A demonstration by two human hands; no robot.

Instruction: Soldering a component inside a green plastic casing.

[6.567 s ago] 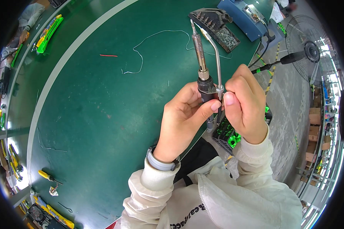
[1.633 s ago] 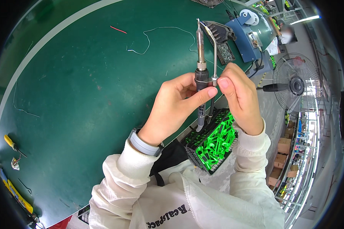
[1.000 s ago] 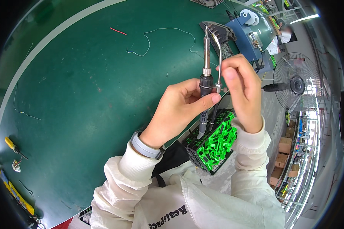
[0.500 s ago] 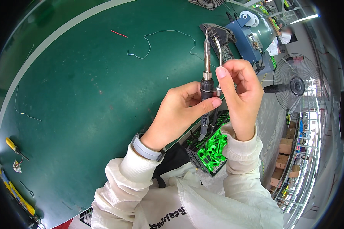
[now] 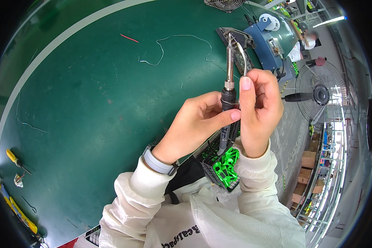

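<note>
A soldering iron (image 5: 230, 68) with a black handle stands tip-up in front of me. My left hand (image 5: 200, 120) grips its handle, thumb across the front. Beside the iron's barrel runs a bent metal tube (image 5: 242, 56), joined to the handle by a wire clamp. The thumb and fingers of my right hand (image 5: 261, 103) pinch the lower part of this tube. The tube's upper end leans close to the iron's tip. Behind them lies a black soldering iron stand (image 5: 237, 36), partly hidden by the iron and tube.
On the green table (image 5: 91, 95) lie a thin solder wire (image 5: 186, 35), a red wire piece (image 5: 129, 38) and yellow-handled pliers (image 5: 13, 157). A blue machine with a white spool (image 5: 268, 22) stands far right. Below my hands is a black basket of green parts (image 5: 226, 165). A fan (image 5: 321, 94) stands right.
The iron and tube have shifted slightly right and down with both hands. My right fingers still pinch the tube, whose upper end now sits nearer the iron's tip.
</note>
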